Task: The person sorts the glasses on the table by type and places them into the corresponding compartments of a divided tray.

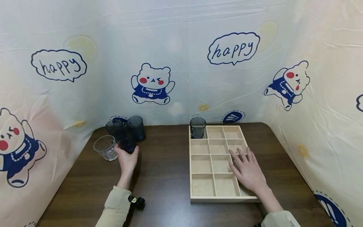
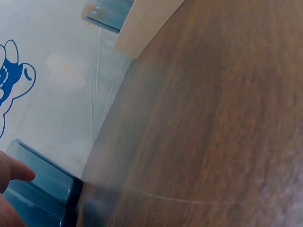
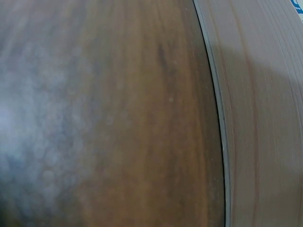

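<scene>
On the left of the table, my left hand (image 1: pixel 127 160) holds a dark blue drinking glass (image 1: pixel 126 141) between thumb and fingers. Two more dark glasses stand close behind it, one at the right (image 1: pixel 136 127) and one at the left (image 1: pixel 112 126). A clear glass (image 1: pixel 105 148) is just left of the hand. In the left wrist view, fingertips (image 2: pixel 21 171) overlap blue glass (image 2: pixel 45 177). My right hand (image 1: pixel 249 170) lies with spread fingers over the right side of a wooden divided box (image 1: pixel 224 199). Another dark glass (image 1: pixel 198 128) stands in the box's back left compartment.
The brown wooden table (image 1: pixel 167 176) ends at a pale printed cloth (image 1: pixel 181 78) that hangs behind and on both sides. Thin wooden dividers split the box into several compartments. Its pale side wall (image 3: pixel 255 132) fills the right of the right wrist view.
</scene>
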The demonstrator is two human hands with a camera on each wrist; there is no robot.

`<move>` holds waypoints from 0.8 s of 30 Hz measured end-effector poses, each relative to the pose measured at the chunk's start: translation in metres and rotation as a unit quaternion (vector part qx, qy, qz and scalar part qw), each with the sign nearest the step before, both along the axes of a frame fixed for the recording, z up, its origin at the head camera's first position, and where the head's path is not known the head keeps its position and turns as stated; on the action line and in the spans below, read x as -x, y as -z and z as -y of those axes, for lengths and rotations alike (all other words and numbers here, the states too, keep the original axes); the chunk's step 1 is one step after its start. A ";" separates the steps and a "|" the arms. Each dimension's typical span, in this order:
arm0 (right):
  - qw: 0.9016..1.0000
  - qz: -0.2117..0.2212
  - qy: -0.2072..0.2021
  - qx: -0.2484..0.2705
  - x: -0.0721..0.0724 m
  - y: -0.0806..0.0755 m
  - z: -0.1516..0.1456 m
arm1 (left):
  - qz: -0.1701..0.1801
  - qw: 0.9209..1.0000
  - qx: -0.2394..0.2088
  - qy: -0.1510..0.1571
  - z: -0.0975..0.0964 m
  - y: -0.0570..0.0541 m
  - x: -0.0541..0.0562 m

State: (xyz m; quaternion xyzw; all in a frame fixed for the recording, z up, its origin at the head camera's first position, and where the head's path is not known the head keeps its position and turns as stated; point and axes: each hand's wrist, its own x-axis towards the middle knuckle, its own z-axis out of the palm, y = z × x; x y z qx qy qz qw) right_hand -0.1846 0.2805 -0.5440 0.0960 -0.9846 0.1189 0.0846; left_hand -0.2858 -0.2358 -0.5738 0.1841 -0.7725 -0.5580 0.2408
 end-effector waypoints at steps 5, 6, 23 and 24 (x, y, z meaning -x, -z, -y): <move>1.000 0.001 0.000 0.003 0.000 0.002 -0.001 | -0.003 1.000 -0.005 -0.023 0.008 0.015 0.011; 1.000 0.000 0.000 0.004 0.001 0.002 -0.001 | -0.001 1.000 -0.004 -0.031 0.008 0.014 0.011; 1.000 0.000 0.001 -0.002 0.000 0.003 -0.001 | 0.020 0.999 0.026 -0.022 0.010 0.009 0.010; 1.000 -0.001 0.001 -0.002 0.000 0.003 -0.001 | 0.021 1.000 0.014 -0.018 0.007 0.001 0.006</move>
